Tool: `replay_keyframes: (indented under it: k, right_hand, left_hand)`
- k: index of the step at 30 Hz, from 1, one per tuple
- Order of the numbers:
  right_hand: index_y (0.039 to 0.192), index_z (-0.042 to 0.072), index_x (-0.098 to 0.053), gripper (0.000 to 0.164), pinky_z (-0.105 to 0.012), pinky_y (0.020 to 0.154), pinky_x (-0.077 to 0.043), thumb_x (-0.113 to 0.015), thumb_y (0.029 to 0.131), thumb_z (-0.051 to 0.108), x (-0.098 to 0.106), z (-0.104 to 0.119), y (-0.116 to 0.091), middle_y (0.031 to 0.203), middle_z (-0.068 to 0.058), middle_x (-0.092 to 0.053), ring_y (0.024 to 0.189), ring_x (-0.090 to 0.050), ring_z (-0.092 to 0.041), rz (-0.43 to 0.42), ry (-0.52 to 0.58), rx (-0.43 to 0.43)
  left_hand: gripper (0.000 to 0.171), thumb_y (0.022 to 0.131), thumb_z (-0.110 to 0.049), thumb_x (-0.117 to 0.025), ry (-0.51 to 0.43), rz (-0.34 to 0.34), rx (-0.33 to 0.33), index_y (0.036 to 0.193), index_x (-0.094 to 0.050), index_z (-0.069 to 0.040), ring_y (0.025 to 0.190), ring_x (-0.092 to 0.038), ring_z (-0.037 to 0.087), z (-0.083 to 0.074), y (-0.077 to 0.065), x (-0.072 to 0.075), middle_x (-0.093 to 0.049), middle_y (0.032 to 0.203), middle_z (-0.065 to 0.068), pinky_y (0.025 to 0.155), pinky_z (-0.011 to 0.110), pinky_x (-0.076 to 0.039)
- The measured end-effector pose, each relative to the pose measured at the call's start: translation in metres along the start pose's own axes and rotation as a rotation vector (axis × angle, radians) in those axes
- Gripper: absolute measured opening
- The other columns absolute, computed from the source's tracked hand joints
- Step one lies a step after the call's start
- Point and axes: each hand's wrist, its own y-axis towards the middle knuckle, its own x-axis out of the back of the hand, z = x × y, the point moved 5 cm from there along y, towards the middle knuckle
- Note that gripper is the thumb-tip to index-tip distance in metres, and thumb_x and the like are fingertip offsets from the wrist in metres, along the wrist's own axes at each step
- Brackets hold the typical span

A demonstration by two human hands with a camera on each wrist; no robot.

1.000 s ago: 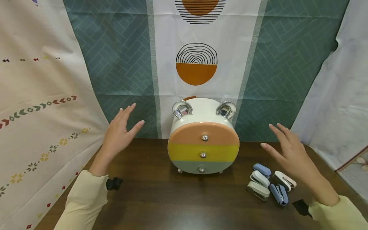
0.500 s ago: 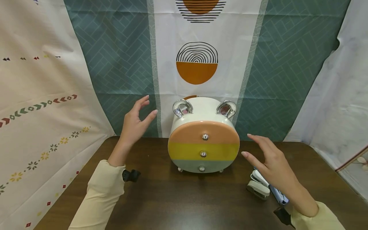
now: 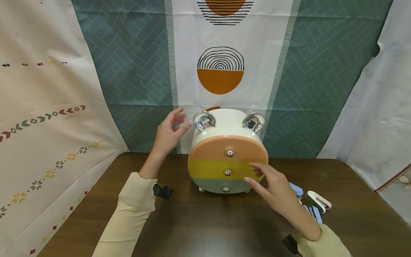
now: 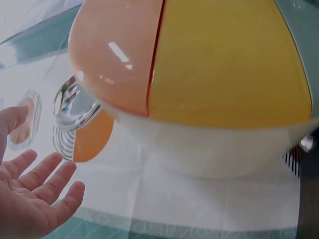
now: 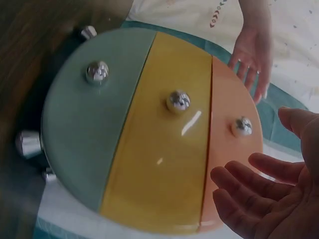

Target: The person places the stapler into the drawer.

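Looks like the step here is getting both hands onto the round cabinet (image 3: 229, 125), which sits mid-counter (image 3: 199, 228) toward the back, all three bands of its front flush. My take: bring the left hand (image 3: 170, 134) in flat against the white side to brace it, and don't hang on to the chrome ear (image 3: 204, 121), since that might be the weak spot. If the right hand (image 3: 276, 187) is after a knob, I'd pinch the middle knob (image 3: 227, 172) with thumb and forefinger and pull straight. That shell's super glossy and the feet (image 3: 201, 190) are small, so a sideways tug could probably make it skate.

Right now neither hand is holding anything: fingers loose, thumbs apart. The left is just beside the ear; the right hovers in front of the yellow band, and I can't tell if it's quite touching.

Compared with half a second ago, both hands have swung inward. The right was over the stapler pile; now the white stapler (image 3: 318, 201) shows again and the right arm covers the grey one's spot instead. The cabinet hasn't budged.
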Motion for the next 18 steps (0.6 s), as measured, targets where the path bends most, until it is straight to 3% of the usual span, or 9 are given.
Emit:
replay_keyframes:
  k: [9,18]
  right_hand:
    - [0.103,-0.001,-0.062,0.032,-0.031,0.063,-0.052,-0.072,0.077,0.016,-0.03,0.001,0.007,0.082,-0.007,-0.063,0.074,-0.06,-0.016,0.063,0.065,-0.112]
    - [0.094,0.002,-0.064,0.026,-0.024,0.059,-0.05,-0.072,0.077,0.02,-0.054,-0.001,0.012,0.074,-0.001,-0.059,0.064,-0.056,-0.008,0.086,0.095,-0.19]
  left_hand:
    - [0.051,0.086,-0.019,-0.062,-0.014,0.12,0.099,0.133,-0.046,-0.009,0.106,-0.058,0.029,0.004,0.007,-0.023,-0.056,0.123,0.015,0.086,0.04,-0.048]
    - [0.037,0.086,-0.013,-0.059,0.006,0.047,0.112,0.122,-0.056,-0.003,0.093,-0.062,0.03,0.006,0.015,-0.026,-0.062,0.111,0.016,0.081,0.039,-0.05]
